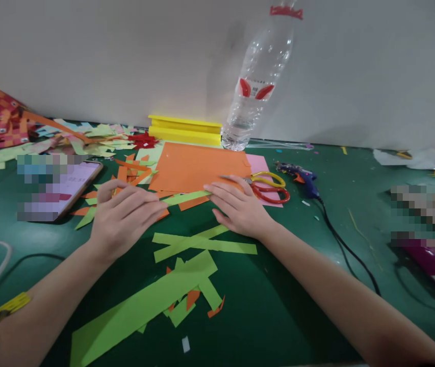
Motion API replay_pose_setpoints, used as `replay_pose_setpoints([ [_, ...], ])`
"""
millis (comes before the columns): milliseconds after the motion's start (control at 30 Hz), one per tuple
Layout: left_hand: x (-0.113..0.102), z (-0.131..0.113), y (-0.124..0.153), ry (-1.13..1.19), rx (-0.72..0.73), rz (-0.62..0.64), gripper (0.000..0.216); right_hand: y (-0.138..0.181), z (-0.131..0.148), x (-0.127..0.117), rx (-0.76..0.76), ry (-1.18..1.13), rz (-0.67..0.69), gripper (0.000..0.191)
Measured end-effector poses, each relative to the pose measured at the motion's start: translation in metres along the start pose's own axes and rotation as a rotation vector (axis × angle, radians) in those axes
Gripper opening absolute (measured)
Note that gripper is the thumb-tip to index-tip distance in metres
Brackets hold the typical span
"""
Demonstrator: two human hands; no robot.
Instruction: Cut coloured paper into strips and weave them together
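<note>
Pinching green strip (187, 198) in left grip (123, 216) | touching its other end with right grip (242, 209), cannot tell whether clamped | spanning both, near orange sheet (198, 165) | apparently cut already: crossed strips (236, 246) on bench (278, 290) | apparently left wide: broad green piece (143, 305)

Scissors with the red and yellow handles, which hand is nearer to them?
Right. The right hand is just beside the scissors, contact unclear; the left hand is farther off, to their left.
</note>
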State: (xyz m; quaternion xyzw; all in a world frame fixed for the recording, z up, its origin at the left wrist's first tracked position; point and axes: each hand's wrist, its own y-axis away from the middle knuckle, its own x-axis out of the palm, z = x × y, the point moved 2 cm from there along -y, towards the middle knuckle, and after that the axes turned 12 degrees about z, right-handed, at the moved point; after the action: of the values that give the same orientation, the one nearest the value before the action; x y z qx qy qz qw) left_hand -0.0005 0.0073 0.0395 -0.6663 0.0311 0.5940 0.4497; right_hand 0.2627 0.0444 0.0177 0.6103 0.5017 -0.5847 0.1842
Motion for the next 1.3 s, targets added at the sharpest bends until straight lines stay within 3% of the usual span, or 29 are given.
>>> replay_pose_setpoints([
  [167,0.003,0.009,-0.002,-0.037,-0.055,-0.042,0.011,0.001,-0.005,-0.001,0.043,0.012,-0.045,0.034],
  [533,0.014,0.027,0.001,-0.052,-0.182,0.020,0.007,0.002,-0.016,0.008,0.248,0.026,-0.029,0.038],
  [667,0.018,0.025,-0.002,-0.045,-0.155,-0.125,0.010,0.001,-0.016,0.009,0.280,0.036,-0.026,0.039],
  [833,0.027,0.025,-0.004,-0.052,-0.192,-0.111,0.009,0.001,-0.018,0.010,0.357,0.025,-0.009,0.038],
  [1133,0.020,0.024,0.003,0.059,-0.311,-0.160,0.010,0.002,-0.019,0.012,0.284,-0.076,0.009,0.044],
  [1300,0.021,0.021,0.003,0.181,-0.384,-0.111,0.012,0.003,-0.019,0.012,0.256,-0.099,-0.014,0.042],
])
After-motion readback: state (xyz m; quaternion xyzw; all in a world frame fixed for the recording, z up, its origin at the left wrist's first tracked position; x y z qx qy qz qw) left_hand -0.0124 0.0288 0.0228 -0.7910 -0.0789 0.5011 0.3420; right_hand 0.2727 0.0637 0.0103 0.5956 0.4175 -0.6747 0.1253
